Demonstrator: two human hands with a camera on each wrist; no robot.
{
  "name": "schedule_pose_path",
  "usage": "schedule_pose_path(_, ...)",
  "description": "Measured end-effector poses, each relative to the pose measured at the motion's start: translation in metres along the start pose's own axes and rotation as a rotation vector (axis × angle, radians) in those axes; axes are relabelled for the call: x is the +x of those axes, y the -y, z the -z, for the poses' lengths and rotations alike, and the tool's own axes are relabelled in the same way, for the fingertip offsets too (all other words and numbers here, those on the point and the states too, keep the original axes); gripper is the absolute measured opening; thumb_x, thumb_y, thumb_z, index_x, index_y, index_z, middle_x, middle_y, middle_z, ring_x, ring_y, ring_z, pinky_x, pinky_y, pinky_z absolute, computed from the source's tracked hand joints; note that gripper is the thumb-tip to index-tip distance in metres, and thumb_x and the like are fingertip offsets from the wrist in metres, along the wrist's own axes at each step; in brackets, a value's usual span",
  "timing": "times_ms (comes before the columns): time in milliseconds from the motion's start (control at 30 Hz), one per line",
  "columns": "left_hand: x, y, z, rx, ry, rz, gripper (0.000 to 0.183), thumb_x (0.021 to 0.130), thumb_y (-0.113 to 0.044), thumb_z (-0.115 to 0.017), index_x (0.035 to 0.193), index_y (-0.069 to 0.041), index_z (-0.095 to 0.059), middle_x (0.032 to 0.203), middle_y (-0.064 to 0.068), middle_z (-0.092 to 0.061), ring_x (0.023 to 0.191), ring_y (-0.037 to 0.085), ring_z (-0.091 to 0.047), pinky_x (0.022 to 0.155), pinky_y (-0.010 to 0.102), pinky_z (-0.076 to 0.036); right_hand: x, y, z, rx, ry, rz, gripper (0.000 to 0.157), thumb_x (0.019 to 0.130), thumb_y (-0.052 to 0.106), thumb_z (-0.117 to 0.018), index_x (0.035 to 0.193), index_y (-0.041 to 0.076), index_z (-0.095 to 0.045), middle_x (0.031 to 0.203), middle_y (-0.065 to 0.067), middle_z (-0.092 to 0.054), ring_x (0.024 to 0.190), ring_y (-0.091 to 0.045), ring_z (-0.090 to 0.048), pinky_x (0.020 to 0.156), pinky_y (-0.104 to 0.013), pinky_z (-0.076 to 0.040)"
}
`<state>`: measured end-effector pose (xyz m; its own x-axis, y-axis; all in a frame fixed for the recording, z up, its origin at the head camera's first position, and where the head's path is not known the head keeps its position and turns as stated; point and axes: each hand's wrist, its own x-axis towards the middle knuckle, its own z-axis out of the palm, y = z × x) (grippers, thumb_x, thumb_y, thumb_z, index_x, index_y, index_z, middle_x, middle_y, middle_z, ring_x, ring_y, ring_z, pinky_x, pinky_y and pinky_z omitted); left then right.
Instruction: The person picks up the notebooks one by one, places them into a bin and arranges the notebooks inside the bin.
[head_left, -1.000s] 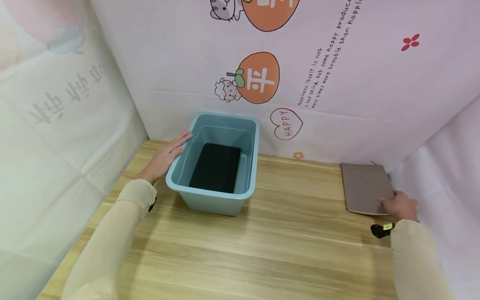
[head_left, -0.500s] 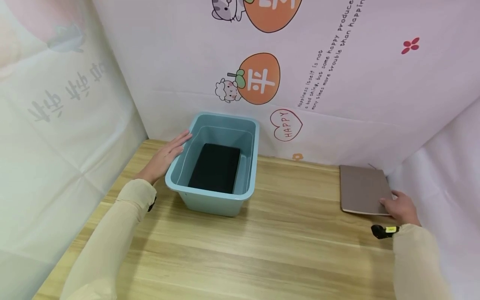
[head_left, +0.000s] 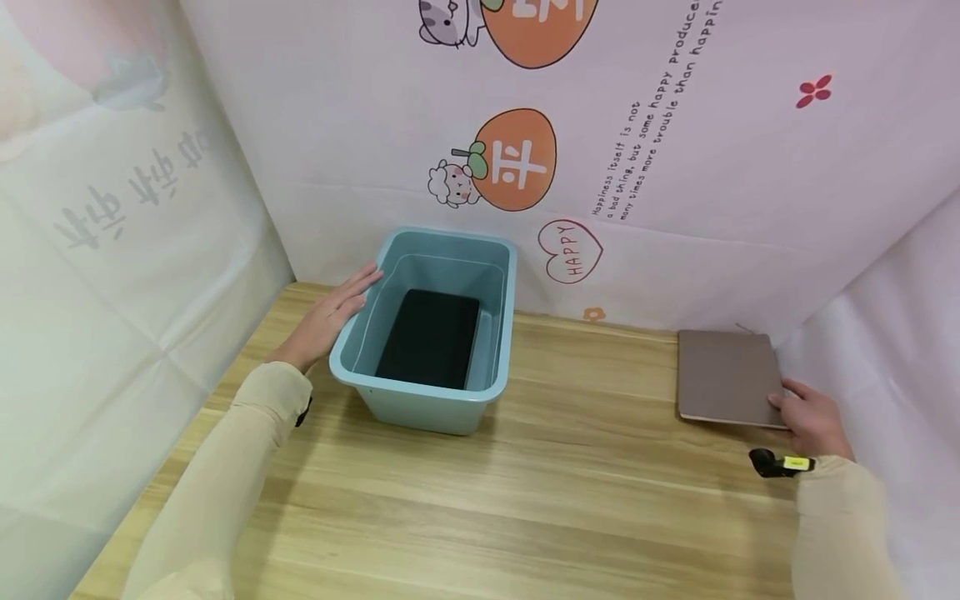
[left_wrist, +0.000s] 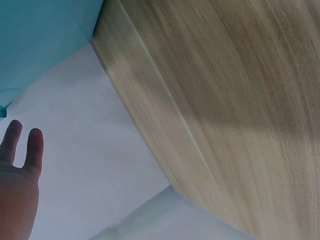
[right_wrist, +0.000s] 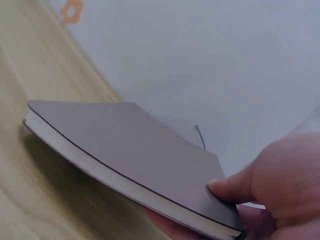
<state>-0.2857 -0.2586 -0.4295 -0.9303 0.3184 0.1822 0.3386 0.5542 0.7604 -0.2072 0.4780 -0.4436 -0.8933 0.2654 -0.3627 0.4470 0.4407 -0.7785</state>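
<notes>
A taupe notebook (head_left: 727, 377) is at the right end of the table by the back wall. My right hand (head_left: 813, 419) pinches its near right corner, thumb on the cover and fingers beneath, as the right wrist view shows. That corner is raised and a shadow lies under the book (right_wrist: 125, 155). A thin ribbon sticks out past its far edge. My left hand (head_left: 322, 325) rests with straight fingers against the left rim of a blue plastic bin (head_left: 420, 408). Inside the bin lies a flat black book-like object (head_left: 431, 337). Two fingers of the left hand (left_wrist: 20, 185) appear in the left wrist view.
The wood-grain table (head_left: 585, 492) runs under everything. A printed white cloth (head_left: 360, 125) hangs behind the bin and notebook, and more white cloth (head_left: 892, 350) stands close beside my right hand. Another cloth wall (head_left: 112, 333) borders the left side.
My right hand has moved slightly right and down along the notebook's edge, and the notebook has turned a little and shifted slightly left. The left hand and bin stay in place.
</notes>
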Motion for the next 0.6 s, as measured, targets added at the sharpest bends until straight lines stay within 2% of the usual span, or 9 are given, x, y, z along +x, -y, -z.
schedule_pose_path(200, 0.001, 0.002, 0.0, 0.004, 0.003, -0.004, 0.048, 0.11, -0.05, -0.031, 0.159, -0.045, -0.03, 0.17, -0.024, -0.013, 0.161, 0.013, -0.011, 0.128, 0.061, -0.011, -0.004, 0.0, -0.005, 0.205, -0.004, -0.051, 0.076, 0.107, 0.028, -0.045, 0.162, 0.014, 0.004, 0.17, -0.024, 0.007, 0.084, 0.011, -0.046, 0.068, -0.016, -0.054)
schedule_pose_path(267, 0.001, 0.003, 0.0, 0.004, 0.005, -0.007, 0.049, 0.11, -0.051, -0.031, 0.159, -0.045, -0.03, 0.171, -0.021, -0.014, 0.161, 0.012, -0.01, 0.128, 0.061, -0.011, -0.006, 0.0, -0.006, 0.286, -0.012, -0.057, 0.077, 0.106, 0.026, -0.049, 0.163, 0.017, 0.003, 0.171, -0.018, 0.005, 0.081, 0.013, -0.048, 0.067, -0.014, -0.053)
schedule_pose_path(333, 0.001, 0.003, 0.0, 0.001, 0.007, -0.006, 0.049, 0.11, -0.051, -0.031, 0.158, -0.046, -0.03, 0.171, -0.02, -0.013, 0.161, 0.012, -0.01, 0.128, 0.061, -0.011, -0.008, -0.001, -0.007, 0.372, -0.017, -0.054, 0.08, 0.105, 0.023, -0.054, 0.163, 0.018, 0.0, 0.17, -0.014, -0.015, 0.078, 0.014, -0.052, 0.067, -0.014, -0.054)
schedule_pose_path(400, 0.002, 0.002, 0.0, -0.004, 0.014, -0.003, 0.048, 0.11, -0.05, -0.031, 0.158, -0.046, -0.03, 0.171, -0.021, -0.013, 0.161, 0.013, -0.009, 0.128, 0.061, -0.01, -0.009, -0.002, -0.008, 0.468, -0.01, -0.042, 0.084, 0.103, 0.02, -0.059, 0.163, 0.019, -0.001, 0.149, -0.007, -0.048, 0.077, 0.012, -0.057, 0.067, -0.015, -0.056)
schedule_pose_path(433, 0.002, 0.001, 0.0, -0.007, 0.014, -0.003, 0.048, 0.11, -0.05, -0.031, 0.158, -0.046, -0.03, 0.171, -0.022, -0.013, 0.161, 0.013, -0.009, 0.128, 0.062, -0.01, -0.009, -0.002, -0.008, 0.505, -0.004, -0.036, 0.087, 0.101, 0.02, -0.063, 0.164, 0.019, -0.002, 0.136, 0.001, -0.055, 0.078, 0.011, -0.059, 0.067, -0.016, -0.056)
schedule_pose_path(500, 0.002, 0.0, 0.0, -0.007, 0.015, 0.003, 0.048, 0.11, -0.05, -0.031, 0.158, -0.048, -0.029, 0.169, -0.026, -0.012, 0.161, 0.013, -0.009, 0.128, 0.062, -0.01, -0.011, -0.002, -0.009, 0.542, -0.003, -0.018, 0.089, 0.099, 0.02, -0.067, 0.164, 0.019, -0.005, 0.106, 0.017, -0.059, 0.074, 0.007, -0.06, 0.06, -0.017, -0.054)
schedule_pose_path(567, 0.002, 0.0, 0.0, -0.002, 0.012, 0.004, 0.048, 0.11, -0.051, -0.031, 0.158, -0.047, -0.029, 0.168, -0.028, -0.013, 0.161, 0.013, -0.009, 0.128, 0.062, -0.01, -0.015, 0.0, -0.01, 0.546, -0.009, 0.004, 0.089, 0.098, 0.021, -0.068, 0.164, 0.02, -0.008, 0.093, 0.023, -0.055, 0.062, 0.005, -0.052, 0.051, -0.018, -0.046)
schedule_pose_path(600, 0.002, -0.001, 0.0, 0.001, 0.008, 0.005, 0.048, 0.11, -0.052, -0.031, 0.158, -0.048, -0.03, 0.167, -0.03, -0.013, 0.161, 0.012, -0.01, 0.128, 0.062, -0.01, -0.017, 0.001, -0.01, 0.539, -0.011, 0.014, 0.088, 0.098, 0.022, -0.068, 0.164, 0.02, -0.009, 0.093, 0.024, -0.055, 0.058, 0.003, -0.047, 0.048, -0.02, -0.041)
